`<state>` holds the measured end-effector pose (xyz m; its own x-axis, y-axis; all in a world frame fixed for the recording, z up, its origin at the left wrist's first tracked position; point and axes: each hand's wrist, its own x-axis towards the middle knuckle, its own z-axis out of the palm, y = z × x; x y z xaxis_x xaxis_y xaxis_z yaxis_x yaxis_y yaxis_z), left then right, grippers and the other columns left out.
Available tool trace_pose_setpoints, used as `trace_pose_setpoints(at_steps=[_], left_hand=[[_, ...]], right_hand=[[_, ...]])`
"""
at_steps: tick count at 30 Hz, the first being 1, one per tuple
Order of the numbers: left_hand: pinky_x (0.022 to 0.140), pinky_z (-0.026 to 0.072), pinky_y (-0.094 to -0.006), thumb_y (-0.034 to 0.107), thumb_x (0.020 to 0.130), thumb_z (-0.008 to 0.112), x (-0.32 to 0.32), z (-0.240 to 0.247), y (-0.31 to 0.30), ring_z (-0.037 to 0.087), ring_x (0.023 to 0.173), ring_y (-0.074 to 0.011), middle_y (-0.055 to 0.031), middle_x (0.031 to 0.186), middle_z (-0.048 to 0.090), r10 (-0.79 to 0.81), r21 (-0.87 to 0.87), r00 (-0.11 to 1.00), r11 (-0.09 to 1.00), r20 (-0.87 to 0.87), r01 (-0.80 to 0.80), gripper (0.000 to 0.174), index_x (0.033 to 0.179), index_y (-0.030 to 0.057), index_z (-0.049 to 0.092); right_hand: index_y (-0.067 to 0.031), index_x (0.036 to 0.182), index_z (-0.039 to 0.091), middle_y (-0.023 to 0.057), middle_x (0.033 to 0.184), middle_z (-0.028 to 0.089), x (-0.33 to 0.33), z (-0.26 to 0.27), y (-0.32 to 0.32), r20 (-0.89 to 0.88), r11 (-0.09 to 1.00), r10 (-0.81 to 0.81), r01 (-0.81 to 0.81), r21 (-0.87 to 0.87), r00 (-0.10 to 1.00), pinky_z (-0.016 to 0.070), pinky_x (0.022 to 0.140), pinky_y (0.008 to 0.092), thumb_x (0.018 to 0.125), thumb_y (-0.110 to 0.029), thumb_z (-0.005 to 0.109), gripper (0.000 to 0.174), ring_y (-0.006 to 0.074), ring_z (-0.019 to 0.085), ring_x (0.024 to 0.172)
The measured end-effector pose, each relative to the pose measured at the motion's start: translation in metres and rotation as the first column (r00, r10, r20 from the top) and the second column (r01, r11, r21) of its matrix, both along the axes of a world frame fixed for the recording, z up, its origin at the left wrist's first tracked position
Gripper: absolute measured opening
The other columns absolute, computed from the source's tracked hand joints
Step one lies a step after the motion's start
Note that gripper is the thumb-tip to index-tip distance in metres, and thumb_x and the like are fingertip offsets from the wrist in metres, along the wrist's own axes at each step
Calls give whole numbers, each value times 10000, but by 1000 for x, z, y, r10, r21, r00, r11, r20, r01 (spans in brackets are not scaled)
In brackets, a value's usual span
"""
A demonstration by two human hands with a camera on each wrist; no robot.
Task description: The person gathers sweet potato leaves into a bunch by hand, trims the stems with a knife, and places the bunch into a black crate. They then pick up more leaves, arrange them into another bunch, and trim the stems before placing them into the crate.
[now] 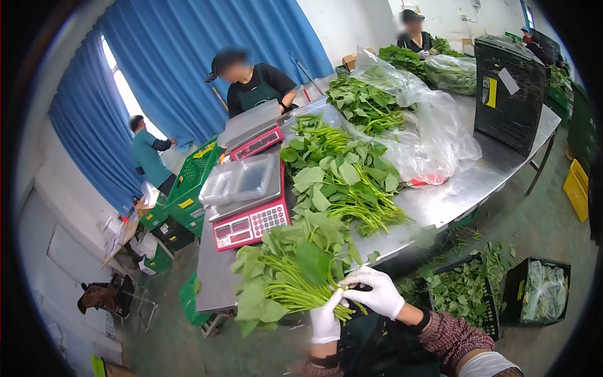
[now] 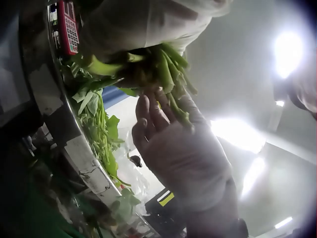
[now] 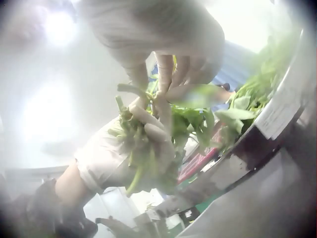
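Holding a leafy bunch of green stems [image 1: 292, 279] is the left grip [image 1: 325, 325], a hand in a white glove, its fingers curled around the stems close to their lower ends. The right grip [image 1: 377, 294], gloved alike, meets it there, thumb and fingertips pinching at a stem; the right wrist view is hazy.

The bunch is up in front of the near edge of a shiny metal surface [image 1: 433, 207], broad leaves to the left, bare stem ends towards the grips. Just beyond the leaves sits a red digital scale with a grey keypad [image 1: 251, 226], carrying clear plastic trays [image 1: 242, 179]; whether leaves touch it cannot be told. Behind it is a second red scale [image 1: 257, 143].

Heaped leafy greens [image 1: 342, 182] run along the surface beside the scales, with a crumpled clear plastic bag [image 1: 433, 135] to their right and a black plastic crate [image 1: 509, 94] farther right. On the floor, a low black crate [image 1: 493, 301] contains loose leaves, near a black box [image 1: 514, 298] of bagged greens. Across the surface, a person in a dark green apron [image 1: 254, 94] stands before a blue curtain [image 1: 207, 50].
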<state>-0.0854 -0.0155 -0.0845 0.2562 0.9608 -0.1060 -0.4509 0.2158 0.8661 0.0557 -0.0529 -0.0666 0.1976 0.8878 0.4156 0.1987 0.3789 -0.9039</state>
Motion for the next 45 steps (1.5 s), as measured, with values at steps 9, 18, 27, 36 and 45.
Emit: trace_pose_setpoints(at_steps=[9, 18, 27, 36, 45], left_hand=[[545, 461, -234, -50, 781, 630, 0, 8, 4, 557, 574, -142, -93, 815, 610, 54, -9, 998, 998, -35, -55, 210, 970, -5, 549], [623, 492, -257, -120, 705, 673, 17, -3, -13, 567, 681, -129, -57, 844, 599, 45, 161, 980, 987, -192, -14, 281, 940, -4, 570], [580, 459, -218, -28, 754, 667, 9, -1, -12, 573, 628, -132, -101, 843, 639, -108, 56, 985, 992, -137, 116, 205, 945, -14, 593], [537, 452, -222, -30, 752, 665, 4, 3, -14, 560, 587, -117, -83, 774, 631, -141, 21, 983, 989, -118, 144, 155, 897, -25, 612], [538, 454, -224, -42, 726, 694, 8, 5, -21, 553, 579, -124, -54, 739, 599, -102, 39, 983, 993, -152, 109, 189, 894, -13, 611]], right_hand=[[-9, 676, 632, 44, 675, 595, 52, -28, -14, -548, 989, -148, 137, -61, 823, 443, 596, 243, 760, -58, 672, 105, 125, 563, 611], [-45, 707, 649, 43, 662, 571, 7, 18, -3, 598, 925, -363, 352, 141, 714, 448, 574, 254, 689, -187, 741, 170, 150, 560, 584], [19, 692, 626, 24, 617, 533, 18, -11, 8, -196, 981, -70, 32, -192, 978, 398, 541, 238, 777, -218, 701, 263, 63, 470, 556], [-129, 660, 605, 8, 627, 558, 28, 23, -4, 419, 965, -234, 157, 210, 877, 433, 511, 287, 699, -219, 712, 145, 198, 559, 545], [-128, 624, 540, 3, 591, 511, 27, 17, -6, 585, 852, -474, 174, 494, 658, 412, 495, 291, 629, -125, 698, 158, 188, 519, 510]])
